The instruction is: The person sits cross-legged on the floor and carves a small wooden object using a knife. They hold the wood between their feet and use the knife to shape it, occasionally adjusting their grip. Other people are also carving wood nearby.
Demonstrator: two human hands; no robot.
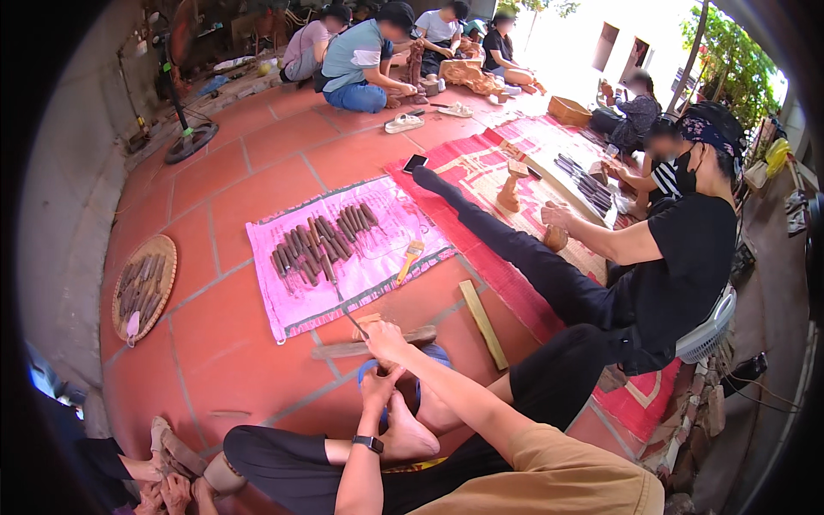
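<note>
My right hand (388, 342) is closed round the near end of a long thin carving tool (350, 304). Its metal shaft runs away from me to a brown wooden handle over the pink cloth. Just below, my left hand (378, 388), with a watch on the wrist, is closed beside my bare foot; what its fingers hold, if anything, is hidden. Under the hands lies a grey-brown wooden bar (343, 349), with a small pale wood strip (366, 323) beyond it. Something blue (436, 354) shows partly behind my hands.
Several wooden-handled tools (313, 245) and a brush (411, 260) lie on a pink cloth (279, 320). A round basket (171, 275) holds more tools at left. A wooden slat (482, 324) lies right. A seated co-worker (687, 240) stretches a leg across the red mat (524, 300).
</note>
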